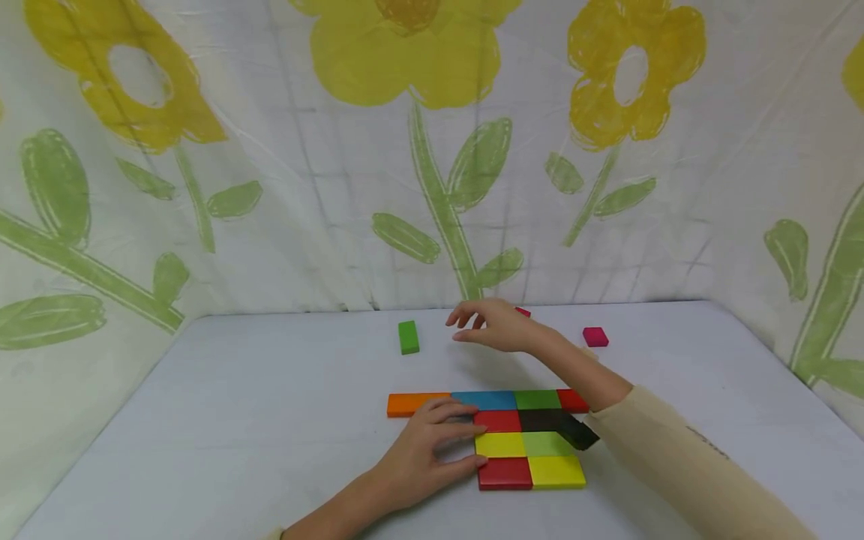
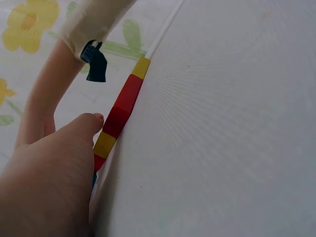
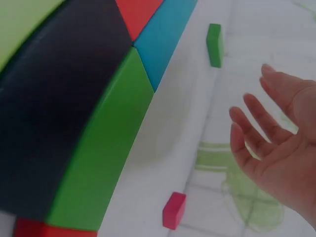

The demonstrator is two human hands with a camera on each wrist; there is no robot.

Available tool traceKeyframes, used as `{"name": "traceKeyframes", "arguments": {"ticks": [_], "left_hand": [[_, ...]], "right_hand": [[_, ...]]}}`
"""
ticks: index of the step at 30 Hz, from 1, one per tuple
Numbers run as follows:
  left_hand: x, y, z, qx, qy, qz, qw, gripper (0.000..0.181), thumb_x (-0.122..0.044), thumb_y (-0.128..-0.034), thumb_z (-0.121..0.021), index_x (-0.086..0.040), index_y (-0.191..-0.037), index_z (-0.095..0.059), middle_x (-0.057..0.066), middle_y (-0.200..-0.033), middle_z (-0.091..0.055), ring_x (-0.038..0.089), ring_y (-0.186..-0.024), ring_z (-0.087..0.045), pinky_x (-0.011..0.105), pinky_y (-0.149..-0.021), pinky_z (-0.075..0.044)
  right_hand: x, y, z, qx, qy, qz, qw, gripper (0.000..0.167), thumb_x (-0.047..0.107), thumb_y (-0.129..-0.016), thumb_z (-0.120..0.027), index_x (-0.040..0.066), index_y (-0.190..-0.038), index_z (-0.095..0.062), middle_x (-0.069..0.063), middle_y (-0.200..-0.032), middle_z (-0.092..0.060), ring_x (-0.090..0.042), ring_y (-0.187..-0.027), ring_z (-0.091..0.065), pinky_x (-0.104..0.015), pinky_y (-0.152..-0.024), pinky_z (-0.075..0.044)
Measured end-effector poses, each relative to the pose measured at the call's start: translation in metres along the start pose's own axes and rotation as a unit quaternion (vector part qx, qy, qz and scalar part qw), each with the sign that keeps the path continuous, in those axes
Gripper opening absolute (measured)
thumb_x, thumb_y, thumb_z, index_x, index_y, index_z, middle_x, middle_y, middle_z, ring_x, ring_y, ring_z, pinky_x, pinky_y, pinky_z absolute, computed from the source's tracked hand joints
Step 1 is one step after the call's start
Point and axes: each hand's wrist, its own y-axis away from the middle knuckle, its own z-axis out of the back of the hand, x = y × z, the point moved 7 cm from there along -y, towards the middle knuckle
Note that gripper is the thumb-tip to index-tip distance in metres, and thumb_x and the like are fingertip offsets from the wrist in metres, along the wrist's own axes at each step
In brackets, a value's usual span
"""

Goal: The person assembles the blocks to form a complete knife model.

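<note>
Flat coloured blocks lie joined in rows on the white table, among them a yellow block (image 1: 499,445), a dark red block (image 1: 505,474), a blue block (image 1: 483,400) and a black block (image 3: 64,103). My left hand (image 1: 425,457) rests against the left side of these rows, fingers spread, thumb by the dark red block. Above the table behind the rows, my right hand (image 1: 496,325) hovers with loosely bent fingers and holds nothing. Nearest to its fingertips is a separate green block (image 1: 409,337). My right forearm hides part of the rows' right end.
A pink block (image 1: 595,337) lies at the back right, and another red-pink block (image 1: 523,311) shows partly behind my right hand. A curtain (image 1: 351,187) printed with yellow flowers hangs along the table's back edge. A black camera mount (image 1: 579,433) sits under my right wrist.
</note>
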Motion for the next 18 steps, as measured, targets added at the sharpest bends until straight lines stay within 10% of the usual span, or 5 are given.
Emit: {"name": "traceKeyframes", "arguments": {"ticks": [18], "left_hand": [[-0.005, 0.001, 0.001, -0.018, -0.011, -0.043, 0.9989, 0.031, -0.030, -0.0952, -0.081, -0.022, -0.125, -0.079, -0.003, -0.138, -0.067, 0.019, -0.131, -0.054, 0.043, -0.108, -0.052]], "right_hand": [[-0.002, -0.054, -0.045, 0.103, 0.052, 0.033, 0.9928, 0.041, 0.012, -0.107, -0.060, 0.010, -0.149, -0.059, -0.018, -0.136, -0.064, -0.035, -0.127, -0.058, -0.039, -0.104, -0.053]]}}
